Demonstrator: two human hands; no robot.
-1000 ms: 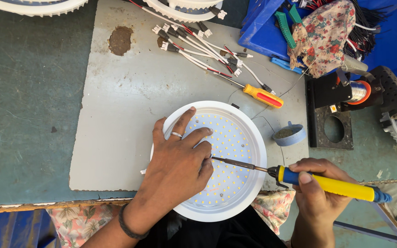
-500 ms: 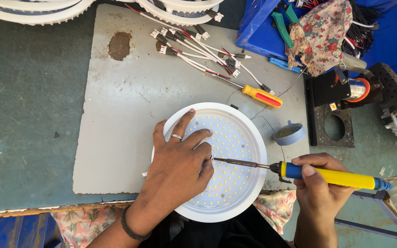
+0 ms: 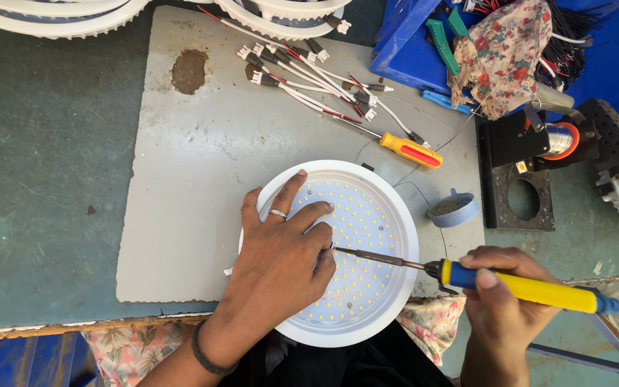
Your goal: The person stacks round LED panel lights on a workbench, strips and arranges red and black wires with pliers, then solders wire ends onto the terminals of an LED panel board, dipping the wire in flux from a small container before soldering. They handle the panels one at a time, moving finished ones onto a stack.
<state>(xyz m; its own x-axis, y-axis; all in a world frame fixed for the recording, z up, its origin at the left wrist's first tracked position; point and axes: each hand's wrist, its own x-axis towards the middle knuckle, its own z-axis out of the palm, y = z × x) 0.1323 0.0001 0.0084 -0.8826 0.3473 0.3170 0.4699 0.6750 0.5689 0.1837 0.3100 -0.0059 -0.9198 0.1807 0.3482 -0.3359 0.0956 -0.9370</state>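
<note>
Soldering on a round light panel

The left hand lies flat on the round white light panel, covering its left half. The right hand, just right of the panel, grips a yellow soldering iron whose tip touches the panel by the left fingers. Above the panel lie a screwdriver and wires.

The lamp's left part is hidden under the left hand; the iron's tip contact there cannot be made out.
</note>
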